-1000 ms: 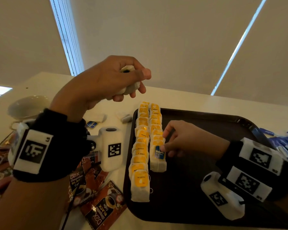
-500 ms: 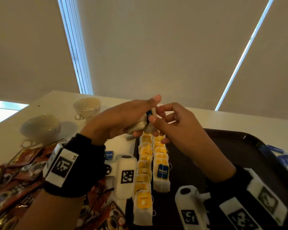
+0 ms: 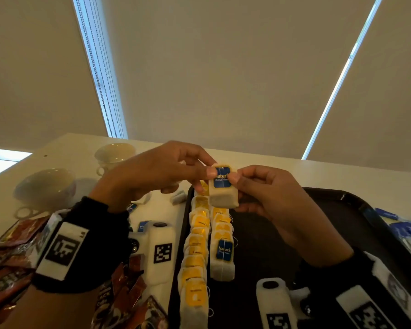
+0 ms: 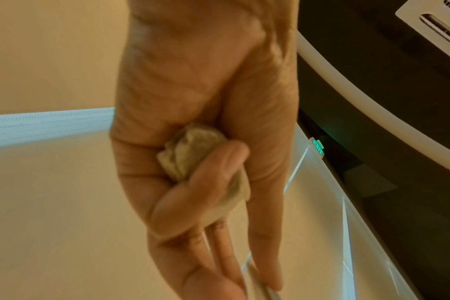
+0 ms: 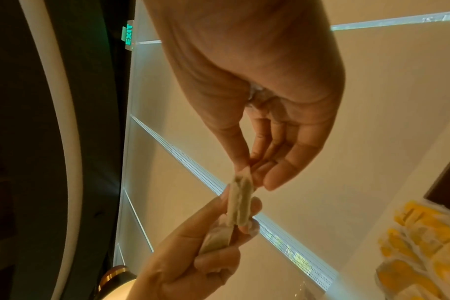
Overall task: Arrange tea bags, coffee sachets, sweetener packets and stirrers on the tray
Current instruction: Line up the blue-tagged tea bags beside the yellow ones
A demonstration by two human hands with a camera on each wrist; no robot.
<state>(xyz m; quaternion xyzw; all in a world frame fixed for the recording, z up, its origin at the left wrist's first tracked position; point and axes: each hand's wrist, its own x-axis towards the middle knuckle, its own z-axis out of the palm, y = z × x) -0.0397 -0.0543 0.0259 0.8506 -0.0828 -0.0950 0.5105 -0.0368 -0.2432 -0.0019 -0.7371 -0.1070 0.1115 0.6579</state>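
Above the far end of the black tray [image 3: 323,210], both hands hold up a white tea bag with a blue label [image 3: 222,186]. My left hand [image 3: 205,176] pinches its left edge, and my right hand [image 3: 236,184] pinches its right edge. In the right wrist view the bag [image 5: 240,203] is edge-on between the fingertips of both hands. My left hand also keeps a crumpled tea bag [image 4: 193,154] tucked in its palm under a curled finger. Two rows of tea bags lie on the tray's left side: yellow-labelled ones [image 3: 195,260] and one blue-labelled [image 3: 223,255].
Two white cups [image 3: 45,188] [image 3: 115,154] stand on the table at the far left. Red-brown coffee sachets [image 3: 10,269] lie heaped at the near left. Blue packets [image 3: 408,231] lie right of the tray. A loose tea bag [image 3: 178,198] lies beside the tray's far left corner.
My right hand left the blue-labelled bag on the tray and rose to meet my left hand. My left hand came down, and both now pinch a blue-labelled bag between them.
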